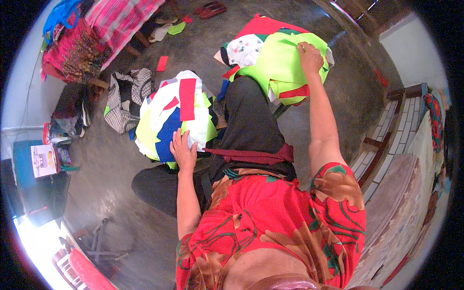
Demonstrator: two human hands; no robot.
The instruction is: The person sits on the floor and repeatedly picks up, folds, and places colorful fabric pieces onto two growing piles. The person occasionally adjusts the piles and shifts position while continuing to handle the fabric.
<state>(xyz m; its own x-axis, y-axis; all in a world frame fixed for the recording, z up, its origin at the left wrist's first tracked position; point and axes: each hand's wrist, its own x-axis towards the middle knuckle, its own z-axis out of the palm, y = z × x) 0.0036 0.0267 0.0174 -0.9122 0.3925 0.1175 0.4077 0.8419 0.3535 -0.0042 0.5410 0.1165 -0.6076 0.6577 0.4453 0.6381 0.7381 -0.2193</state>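
On concrete floor (pixel 121 159) | left hand (pixel 183 151) flat on white-blue-red cloth-scrap pile (pixel 176 113) | right hand (pixel 309 57) pinching neon-green fabric sheet (pixel 280 63) | risk: overreach topples scraps.

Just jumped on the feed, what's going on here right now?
A person sits on the floor between two piles of coloured fabric pieces. The left hand rests flat on the near pile of white, blue, yellow and red pieces. The right hand reaches out and pinches a neon green sheet on the far pile.
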